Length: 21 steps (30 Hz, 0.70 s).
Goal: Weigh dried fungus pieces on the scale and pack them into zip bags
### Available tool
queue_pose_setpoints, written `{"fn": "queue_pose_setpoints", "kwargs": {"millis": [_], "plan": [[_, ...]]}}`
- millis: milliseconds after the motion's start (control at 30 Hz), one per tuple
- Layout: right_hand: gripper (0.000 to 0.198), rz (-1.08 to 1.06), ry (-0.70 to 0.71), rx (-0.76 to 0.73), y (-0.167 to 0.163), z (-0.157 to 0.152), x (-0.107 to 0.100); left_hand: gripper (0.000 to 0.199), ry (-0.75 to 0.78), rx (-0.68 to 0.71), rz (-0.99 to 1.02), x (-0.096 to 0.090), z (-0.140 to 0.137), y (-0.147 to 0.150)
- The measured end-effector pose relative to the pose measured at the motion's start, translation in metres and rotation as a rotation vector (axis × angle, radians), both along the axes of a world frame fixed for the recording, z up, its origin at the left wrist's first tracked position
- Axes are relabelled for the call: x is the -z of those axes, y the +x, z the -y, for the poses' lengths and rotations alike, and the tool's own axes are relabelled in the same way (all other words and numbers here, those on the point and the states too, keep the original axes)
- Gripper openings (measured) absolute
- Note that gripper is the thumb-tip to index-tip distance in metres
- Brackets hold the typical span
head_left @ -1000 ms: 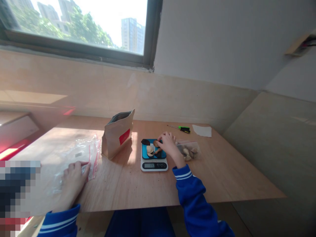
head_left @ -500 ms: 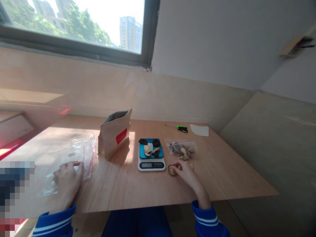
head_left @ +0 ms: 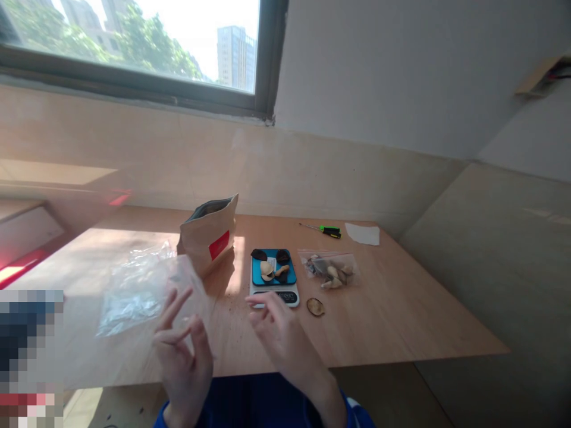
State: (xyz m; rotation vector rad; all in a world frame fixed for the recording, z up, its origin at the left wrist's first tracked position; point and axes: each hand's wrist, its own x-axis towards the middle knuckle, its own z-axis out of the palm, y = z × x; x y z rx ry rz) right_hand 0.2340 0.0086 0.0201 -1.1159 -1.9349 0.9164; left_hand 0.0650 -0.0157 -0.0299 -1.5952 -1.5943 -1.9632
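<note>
My left hand (head_left: 184,356) is raised at the table's front, its fingers pinching a clear plastic bag (head_left: 198,282) that is smeared by motion. My right hand (head_left: 283,342) hovers before the scale, holding nothing, fingers bent and apart. It partly covers the display of the white and blue digital kitchen scale (head_left: 256,280). On the scale lie a pale round dried piece (head_left: 266,270), a curved tan piece (head_left: 282,271) and several dark ones. A round brown dried slice (head_left: 316,307) rests on the table, right of the scale and apart from my right hand.
More clear plastic bags (head_left: 129,297) lie at left. An open-topped brown paper pouch (head_left: 207,235) with a red label stands behind them. Right of the scale is a zip bag of dried pieces (head_left: 331,270). Further back are a screwdriver (head_left: 329,230) and a white paper (head_left: 362,233).
My right hand has let go of the brown slice and moved left, in front of the scale. My left hand has lifted a clear bag from the table and come right, toward the middle.
</note>
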Motion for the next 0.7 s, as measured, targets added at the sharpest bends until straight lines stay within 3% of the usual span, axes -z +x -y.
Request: {"fn": "queue_pose_setpoints", "kwargs": {"millis": [100,200,333,467,567,700], "plan": [[0.029,-0.069,-0.052,-0.018,-0.034,0.013,0.002,0.019,-0.028,0.168,0.025,0.013,0.004,0.02],[0.024,-0.08,-0.116,0.017,-0.048,0.014,0.011,0.017,-0.077,0.196,0.101,0.021,0.008,0.026],[0.015,-0.052,-0.232,0.088,-0.049,0.008,0.029,0.008,-0.092,-0.006,0.1,0.013,0.011,0.023],[0.013,0.084,-0.325,0.191,-0.041,0.004,0.048,0.023,-0.115,-0.213,0.134,-0.001,0.007,0.014],[0.017,0.076,-0.4,0.106,-0.032,0.005,0.056,0.017,-0.096,-0.244,0.282,-0.005,0.004,0.007],[0.022,-0.02,-0.408,-0.151,-0.011,0.0,0.048,0.022,-0.212,-0.189,0.351,-0.008,0.004,0.001]]}}
